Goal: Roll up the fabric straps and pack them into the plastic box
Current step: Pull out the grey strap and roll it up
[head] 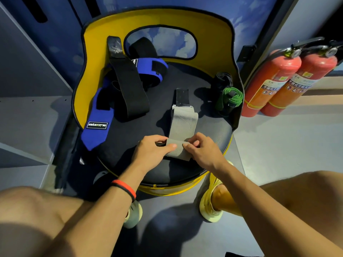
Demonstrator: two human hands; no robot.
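While its near end is being pinched from both sides, the grey strap [182, 125] is lying on the chair seat [209, 127].
Left hand [154, 151] is gripping the left edge with curled fingers, right hand [202, 151] is gripping the right, both equally near; the strap's length is running straight away from the person.

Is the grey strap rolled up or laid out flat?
Mostly flat: left hand and right hand pinch the folded near end of the grey strap; the rest lies on the seat.
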